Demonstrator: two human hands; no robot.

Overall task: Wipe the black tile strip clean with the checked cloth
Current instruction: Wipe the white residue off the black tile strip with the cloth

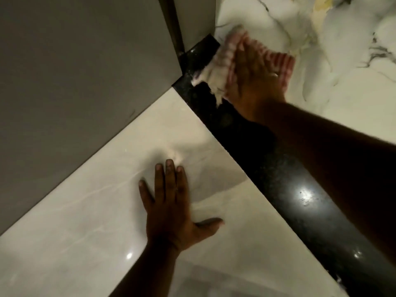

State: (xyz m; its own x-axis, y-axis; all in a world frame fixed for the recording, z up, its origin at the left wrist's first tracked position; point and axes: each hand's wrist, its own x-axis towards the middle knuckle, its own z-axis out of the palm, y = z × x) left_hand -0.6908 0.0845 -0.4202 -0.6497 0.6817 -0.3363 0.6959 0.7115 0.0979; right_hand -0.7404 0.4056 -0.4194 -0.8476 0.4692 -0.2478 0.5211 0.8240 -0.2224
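A glossy black tile strip (276, 174) runs diagonally from the upper middle to the lower right of the floor. At its far end lies the red-and-white checked cloth (216, 67), bunched and blurred. My right hand (255, 76) presses flat on top of the cloth, partly over the strip and partly over the marble beyond it. My left hand (173, 209) rests flat on the cream tile on the near side of the strip, fingers spread, holding nothing. My right forearm covers part of the strip's right edge.
A grey panel (81, 82) and a dark vertical post (175, 26) stand at the strip's far end. Veined white marble floor (334, 61) lies beyond the strip, cream floor tile (85, 243) on the near side. Light spots glare on the strip.
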